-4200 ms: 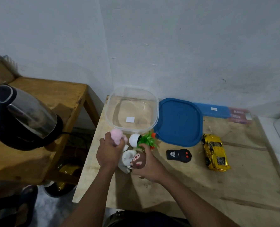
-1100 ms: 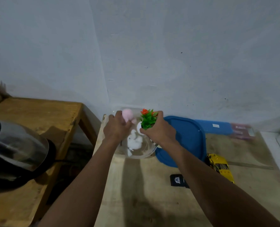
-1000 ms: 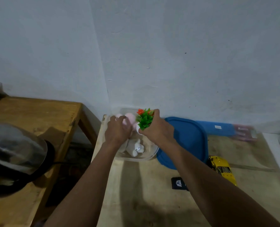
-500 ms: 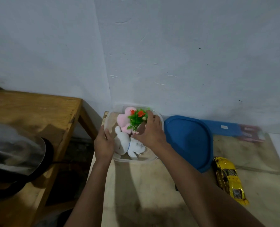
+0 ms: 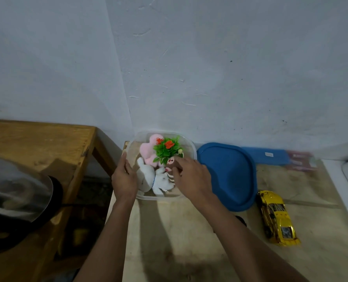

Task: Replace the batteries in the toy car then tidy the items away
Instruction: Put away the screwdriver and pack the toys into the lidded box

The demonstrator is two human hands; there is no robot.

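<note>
A clear plastic container (image 5: 191,147) stands at the back left of the table. Inside lie a pink plush toy (image 5: 147,150), a small green plant with orange flowers (image 5: 167,148), a white plush toy (image 5: 148,177) and a brown striped toy (image 5: 171,166). My left hand (image 5: 124,179) grips the container's left rim. My right hand (image 5: 191,178) rests over the container with its fingers on the brown toy. The yellow toy car (image 5: 276,217) sits on the table to the right. Only a sliver of the black remote (image 5: 241,219) shows behind my right forearm.
The blue lid (image 5: 228,176) lies flat right of the container. A blue and pink pack (image 5: 281,157) sits against the wall. A kettle (image 5: 16,192) stands on a lower wooden table (image 5: 47,143) to the left, across a gap.
The pink toy and the plant went from my hands into the container. My left hand dropped to the container's left rim, and my right hand now presses the brown toy in.
</note>
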